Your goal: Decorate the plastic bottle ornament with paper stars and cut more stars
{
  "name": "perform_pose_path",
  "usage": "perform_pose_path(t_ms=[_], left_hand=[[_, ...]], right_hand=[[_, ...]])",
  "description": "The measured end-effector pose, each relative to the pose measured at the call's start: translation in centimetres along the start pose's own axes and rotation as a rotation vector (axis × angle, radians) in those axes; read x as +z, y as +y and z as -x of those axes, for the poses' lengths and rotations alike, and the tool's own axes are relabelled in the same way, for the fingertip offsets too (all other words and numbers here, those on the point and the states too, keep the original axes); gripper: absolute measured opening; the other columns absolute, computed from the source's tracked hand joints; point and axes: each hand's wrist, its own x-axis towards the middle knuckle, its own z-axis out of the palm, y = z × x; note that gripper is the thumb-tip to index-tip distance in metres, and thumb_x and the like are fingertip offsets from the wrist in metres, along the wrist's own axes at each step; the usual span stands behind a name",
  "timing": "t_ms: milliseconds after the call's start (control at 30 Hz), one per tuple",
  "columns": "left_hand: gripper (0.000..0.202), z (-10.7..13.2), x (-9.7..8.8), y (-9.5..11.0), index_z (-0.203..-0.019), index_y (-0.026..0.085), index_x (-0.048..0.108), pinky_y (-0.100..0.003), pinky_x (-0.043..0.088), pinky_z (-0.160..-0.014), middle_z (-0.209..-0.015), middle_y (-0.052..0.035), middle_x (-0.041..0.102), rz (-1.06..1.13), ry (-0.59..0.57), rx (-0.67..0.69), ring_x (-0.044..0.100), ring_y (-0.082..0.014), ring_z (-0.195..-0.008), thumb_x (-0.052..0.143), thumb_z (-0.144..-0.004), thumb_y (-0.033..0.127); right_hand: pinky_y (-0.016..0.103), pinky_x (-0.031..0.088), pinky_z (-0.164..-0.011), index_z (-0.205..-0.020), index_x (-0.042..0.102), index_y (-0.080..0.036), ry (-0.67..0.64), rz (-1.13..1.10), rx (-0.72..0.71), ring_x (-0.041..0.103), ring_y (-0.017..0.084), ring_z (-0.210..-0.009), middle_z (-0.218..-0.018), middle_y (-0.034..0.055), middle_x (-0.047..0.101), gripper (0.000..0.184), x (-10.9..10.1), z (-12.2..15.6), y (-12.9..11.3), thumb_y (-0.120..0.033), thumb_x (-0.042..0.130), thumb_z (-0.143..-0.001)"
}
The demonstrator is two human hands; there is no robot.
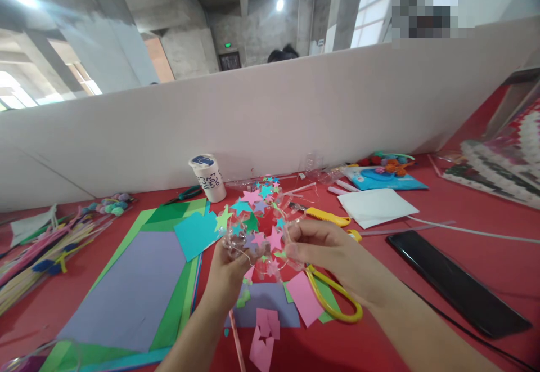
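Basically, left hand (228,273) is gripping the star-covered plastic (258,240) at seven o'clock, right hand (327,248) is pinching at four, and it's looking light, bendy, fragile, so likely favouring edge holds.

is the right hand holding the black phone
No, the black phone lies on the red table while the right hand touches the clear plastic piece with paper stars.

Craft workshop, concrete pillars (348,9), white partition (270,119), coloured paper (126,287)

White partition (253,124), concrete pillar (99,37), bright light (280,4), probably windows (373,9)
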Motion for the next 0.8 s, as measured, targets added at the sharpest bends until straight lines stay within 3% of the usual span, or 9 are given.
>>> perform_pose_path(t_ms=[100, 233, 400, 600, 800], left_hand=[[0.025, -0.3, -0.3, -0.2, -0.058, 0.020, 0.055, -0.023, 0.049, -0.053, -0.053, 0.0057, 0.054, -0.008, 0.001, 0.025, 0.053, -0.0094, -0.050, 0.075, -0.045, 0.013], [0.029, -0.5, -0.9, -0.6, -0.059, 0.019, 0.052, -0.020, 0.046, -0.051, -0.047, 0.0095, 0.049, -0.056, 0.046, 0.040, 0.047, -0.0064, -0.044, 0.073, -0.044, 0.007], [0.030, -0.5, -1.4, -0.8, -0.059, 0.019, 0.049, -0.022, 0.047, -0.054, -0.048, 0.0076, 0.055, -0.078, 0.092, 0.034, 0.052, -0.0086, -0.049, 0.073, -0.043, 0.010], [0.029, -0.7, -2.1, -1.3, -0.057, 0.018, 0.050, -0.020, 0.040, -0.045, -0.047, 0.0071, 0.053, -0.089, 0.118, 0.020, 0.049, -0.0082, -0.045, 0.074, -0.041, 0.015], [0.028, -0.6, -1.6, -0.6, -0.054, 0.018, 0.052, -0.023, 0.047, -0.051, -0.049, 0.0062, 0.054, -0.085, 0.115, -0.002, 0.051, -0.0087, -0.047, 0.076, -0.041, 0.016]], right_hand=[[0.027, 0.033, -0.061, -0.067, 0.058, -0.020, 0.011, -0.047, 0.009, 0.042, 0.010, -0.060, -0.066, -0.0034, 0.051, 0.014, 0.0, 0.0, -0.2, -0.029, 0.067, -0.071], [0.027, 0.033, -0.062, -0.065, 0.060, -0.019, 0.002, -0.046, 0.014, 0.043, 0.011, -0.061, -0.064, -0.0027, 0.052, 0.015, 0.0, 0.0, -0.5, -0.031, 0.066, -0.072], [0.027, 0.030, -0.060, -0.061, 0.059, -0.019, -0.002, -0.017, 0.030, 0.041, 0.010, -0.059, -0.061, -0.0035, 0.051, 0.022, 0.1, -0.2, -0.5, -0.035, 0.069, -0.072], [0.028, 0.032, -0.061, -0.057, 0.059, -0.019, -0.034, -0.030, 0.053, 0.042, 0.011, -0.057, -0.057, -0.0035, 0.050, 0.028, 0.1, -0.5, -0.2, -0.041, 0.067, -0.073], [0.027, 0.033, -0.060, -0.053, 0.059, -0.019, -0.035, -0.032, 0.051, 0.042, 0.010, -0.056, -0.055, -0.0045, 0.050, 0.026, 0.2, -0.7, -0.2, -0.035, 0.068, -0.073]])
